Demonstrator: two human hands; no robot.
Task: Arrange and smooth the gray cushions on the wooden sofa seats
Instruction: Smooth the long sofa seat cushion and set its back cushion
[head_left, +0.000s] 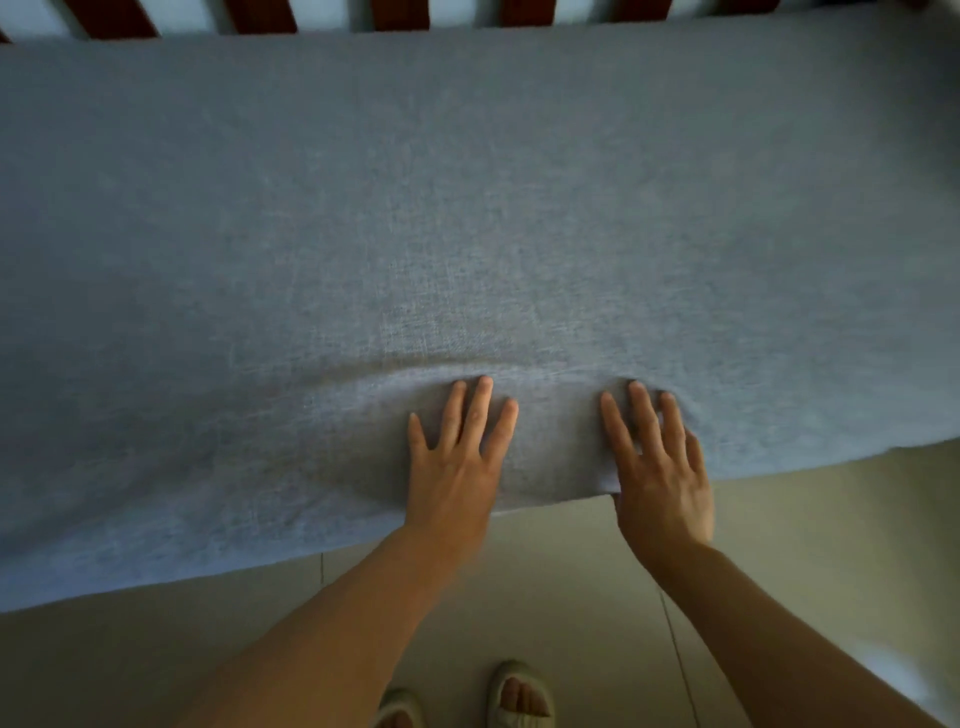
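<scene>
A: Gray cushion (467, 208) fills the seat, long axis running 9 to 3 o'clock, back edge under the wooden slats (395, 13) at 12.

B: Handling?

A: Soft, woven, likely light; it dents under pressure. Left hand (457, 467) and right hand (660, 467) lie flat at 6 o'clock, fingers spread, pressing the front edge, gripping nothing.

B: Where to hold?

A: I'd judge the front edge over the floor (571, 597); the right thumb is hidden there.

Dim, bluish light brightest toward one o'clock, corners darkened, edges bowed by the wide lens, slight blur throughout.
</scene>
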